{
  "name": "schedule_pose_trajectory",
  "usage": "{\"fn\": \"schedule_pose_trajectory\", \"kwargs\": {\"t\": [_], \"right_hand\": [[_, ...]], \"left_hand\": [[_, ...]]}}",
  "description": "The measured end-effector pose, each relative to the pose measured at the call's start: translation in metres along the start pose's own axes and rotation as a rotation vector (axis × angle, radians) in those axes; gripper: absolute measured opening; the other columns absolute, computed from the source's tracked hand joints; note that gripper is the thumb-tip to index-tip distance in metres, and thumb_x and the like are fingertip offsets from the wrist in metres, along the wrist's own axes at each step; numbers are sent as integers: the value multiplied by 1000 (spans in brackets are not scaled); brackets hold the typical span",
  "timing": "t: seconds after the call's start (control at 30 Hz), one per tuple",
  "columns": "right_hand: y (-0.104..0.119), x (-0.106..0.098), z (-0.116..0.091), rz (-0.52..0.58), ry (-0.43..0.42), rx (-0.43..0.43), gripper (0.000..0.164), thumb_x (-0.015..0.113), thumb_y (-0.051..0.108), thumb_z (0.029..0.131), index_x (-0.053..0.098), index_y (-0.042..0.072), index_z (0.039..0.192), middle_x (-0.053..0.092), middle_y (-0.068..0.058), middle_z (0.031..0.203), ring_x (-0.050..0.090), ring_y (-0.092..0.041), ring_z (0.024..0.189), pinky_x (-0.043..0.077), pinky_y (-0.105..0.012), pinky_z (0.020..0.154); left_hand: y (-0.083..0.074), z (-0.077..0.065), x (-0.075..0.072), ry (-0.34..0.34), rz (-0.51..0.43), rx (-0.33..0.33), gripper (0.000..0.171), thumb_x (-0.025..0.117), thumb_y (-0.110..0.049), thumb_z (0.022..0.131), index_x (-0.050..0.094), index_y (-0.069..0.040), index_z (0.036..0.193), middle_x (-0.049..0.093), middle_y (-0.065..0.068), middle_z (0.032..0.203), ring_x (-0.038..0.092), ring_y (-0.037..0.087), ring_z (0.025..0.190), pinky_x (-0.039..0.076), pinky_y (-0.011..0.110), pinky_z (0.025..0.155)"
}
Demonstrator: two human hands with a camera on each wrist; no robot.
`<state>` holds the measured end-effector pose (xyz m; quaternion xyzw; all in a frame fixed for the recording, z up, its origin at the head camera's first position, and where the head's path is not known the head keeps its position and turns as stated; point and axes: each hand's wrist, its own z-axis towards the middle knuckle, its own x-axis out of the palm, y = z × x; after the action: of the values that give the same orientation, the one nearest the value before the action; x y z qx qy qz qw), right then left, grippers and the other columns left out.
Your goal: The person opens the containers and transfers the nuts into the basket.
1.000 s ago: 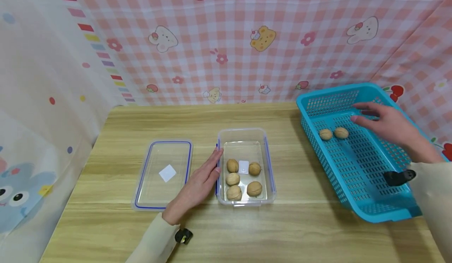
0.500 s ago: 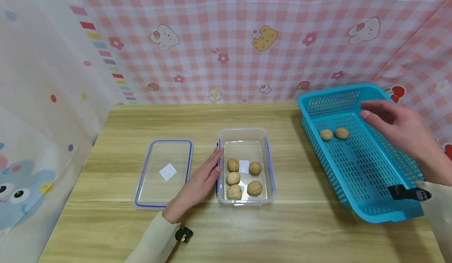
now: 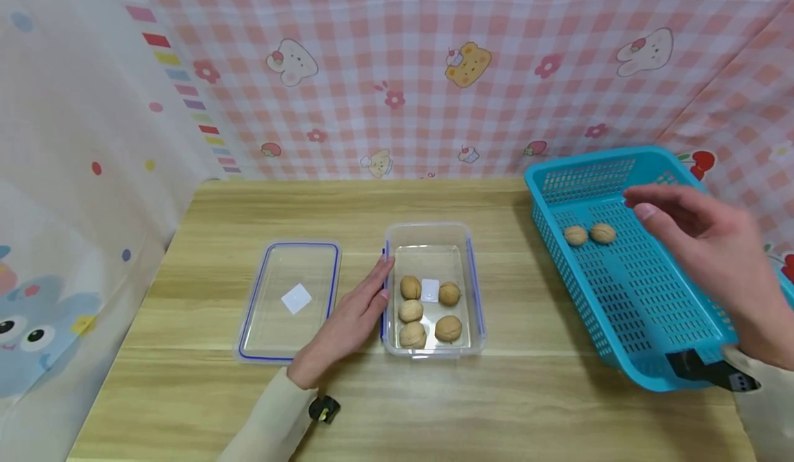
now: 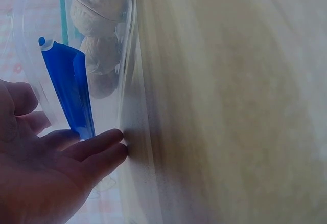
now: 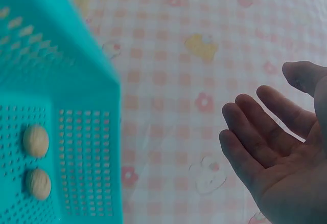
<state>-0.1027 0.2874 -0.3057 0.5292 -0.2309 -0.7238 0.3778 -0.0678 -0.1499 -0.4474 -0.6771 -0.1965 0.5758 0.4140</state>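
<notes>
Left of the clear box point(image 3: 428, 258): lid point(image 3: 290, 276), unmoved. Left hand point(image 3: 349, 318), empty, touches the box's left wall, fingers straight. Five walnuts point(image 3: 411, 311) remain inside. Right of the box: basket point(image 3: 626, 289) holding two walnuts point(image 3: 602, 233); right hand point(image 3: 713, 248), empty, thumb and fingers apart, has shifted toward the person.

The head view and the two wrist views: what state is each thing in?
Clear container: open, five walnuts inside
Container lid: off, lying on the table
Blue side latch: unfastened
Turquoise basket: open-topped, holding two walnuts
All seven walnuts: uncracked where visible
Left hand: fingers nearly straight, touching the container's side
Right hand: holds nothing, fingers loosely bent
</notes>
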Motion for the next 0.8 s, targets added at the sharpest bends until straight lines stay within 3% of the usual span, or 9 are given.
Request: {"fn": "schedule_pose_trajectory", "kwargs": {"t": [0.27, 0.43, 0.8], "right_hand": [[22, 17, -10, 78, 34, -102, 29, 61, 0, 103, 69, 1, 130, 71, 10, 120, 66, -2, 102, 49, -6, 82], [33, 34, -14, 147, 83, -149, 31, 63, -6, 100, 70, 0, 129, 73, 0, 120, 67, -8, 106, 50, -11, 89], [48, 80, -24, 131, 133, -198, 35, 68, -3, 98, 72, 10, 130, 71, 0, 123, 62, -6, 116, 46, -12, 102]], "left_hand": [[0, 0, 0, -4, -7, 6, 54, 42, -20, 113, 28, -16, 165, 20, 4, 171, 24, 25, 155, 24, 47, 125], [0, 0, 0, -6, -10, 9, 54, 41, -20, 113, 28, -16, 165, 21, 4, 171, 24, 24, 155, 24, 47, 125], [0, 0, 0, 1, -11, -1, 53, 40, -22, 114, 27, -18, 165, 19, 3, 171, 23, 24, 155, 23, 47, 125]]}}
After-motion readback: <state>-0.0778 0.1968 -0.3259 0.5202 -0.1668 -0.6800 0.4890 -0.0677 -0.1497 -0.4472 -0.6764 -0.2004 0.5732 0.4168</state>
